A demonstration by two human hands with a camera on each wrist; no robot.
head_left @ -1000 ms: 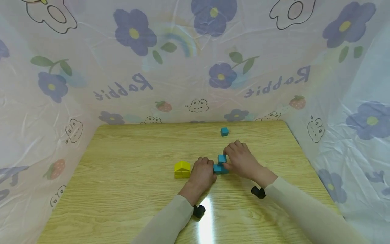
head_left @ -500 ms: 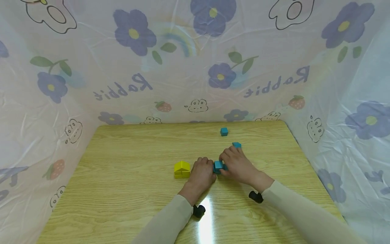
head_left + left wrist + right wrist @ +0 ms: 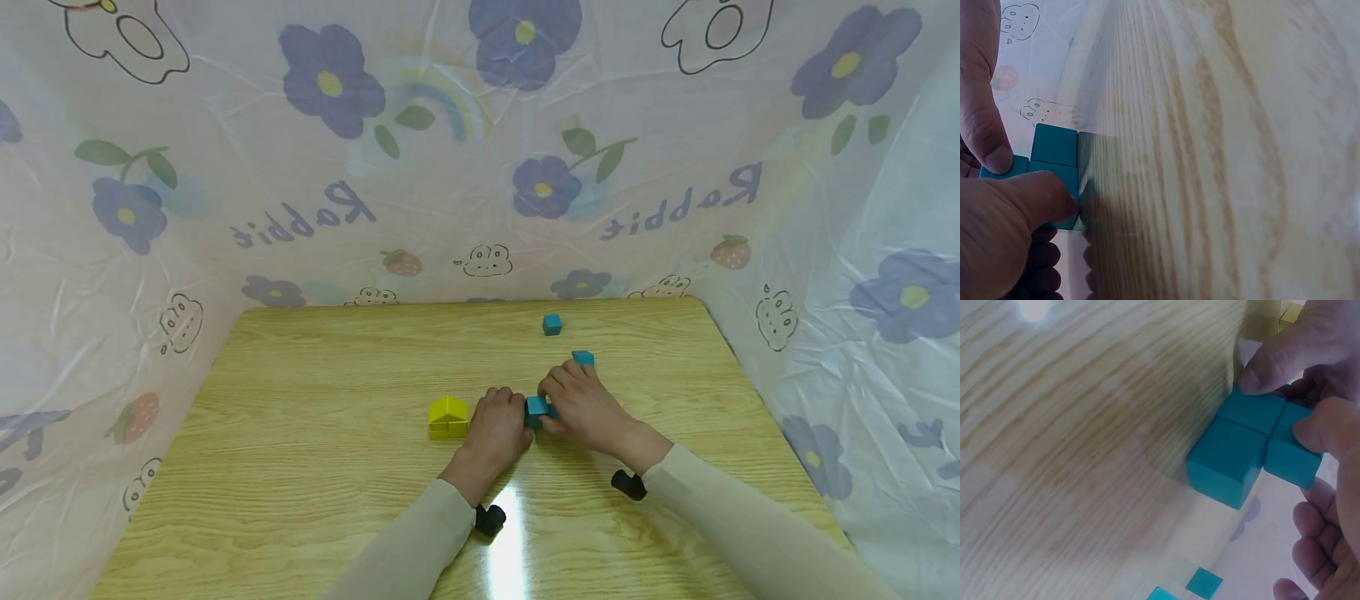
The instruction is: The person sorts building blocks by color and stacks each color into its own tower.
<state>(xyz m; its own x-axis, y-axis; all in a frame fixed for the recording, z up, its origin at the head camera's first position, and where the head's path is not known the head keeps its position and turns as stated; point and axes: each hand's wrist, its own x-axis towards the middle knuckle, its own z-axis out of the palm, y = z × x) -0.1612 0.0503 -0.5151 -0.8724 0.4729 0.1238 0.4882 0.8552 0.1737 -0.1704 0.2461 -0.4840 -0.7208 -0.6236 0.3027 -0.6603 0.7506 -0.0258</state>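
Observation:
Two teal-blue blocks sit side by side on the table, one the left lower block (image 3: pixel 1054 178), the other the right lower block (image 3: pixel 1225 462). On the left lower one rests a blue cube (image 3: pixel 537 406). My right hand (image 3: pixel 583 407) pinches this upper cube, its thumb on the near face; its far fingers are partly hidden. My left hand (image 3: pixel 498 423) holds the left lower block, thumb on the near face and fingers behind, largely hidden. A small yellow house of blocks (image 3: pixel 448 417) stands just left of my left hand.
A loose blue block (image 3: pixel 583 357) lies just beyond my right hand. Farther back, near the patterned cloth (image 3: pixel 487 150), is another blue cube (image 3: pixel 552 324). The wooden table (image 3: pixel 322 467) extends around both arms. Black camera mounts (image 3: pixel 628 484) sit at the wrists.
Over the second, my right hand has moved left and slightly down, bringing the cube from above onto the left lower block. A loose blue block behind it has come into view. My left hand stays put.

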